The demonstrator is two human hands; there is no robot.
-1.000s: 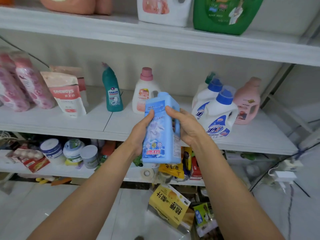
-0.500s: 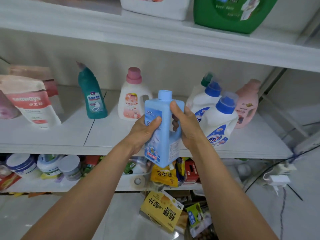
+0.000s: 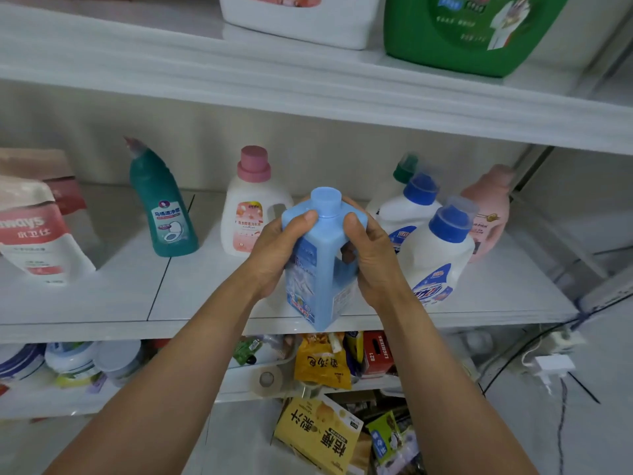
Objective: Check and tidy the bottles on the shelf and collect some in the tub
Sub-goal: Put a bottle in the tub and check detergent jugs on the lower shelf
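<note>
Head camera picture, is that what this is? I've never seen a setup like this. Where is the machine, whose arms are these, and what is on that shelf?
There is no machine here. A person wears a wide-angle camera on the head, looking forward and down, so you see their own two bare arms. This is the only view.

The left hand and the right hand both grip a light blue bottle near its top, holding it upright in front of the middle shelf.

On that shelf stand a teal bottle, a white bottle with a pink cap, white bottles with blue caps, a pink bottle and, at far left, soft pouches. A green jug sits on the shelf above. Lower down are jars and packets.
</note>
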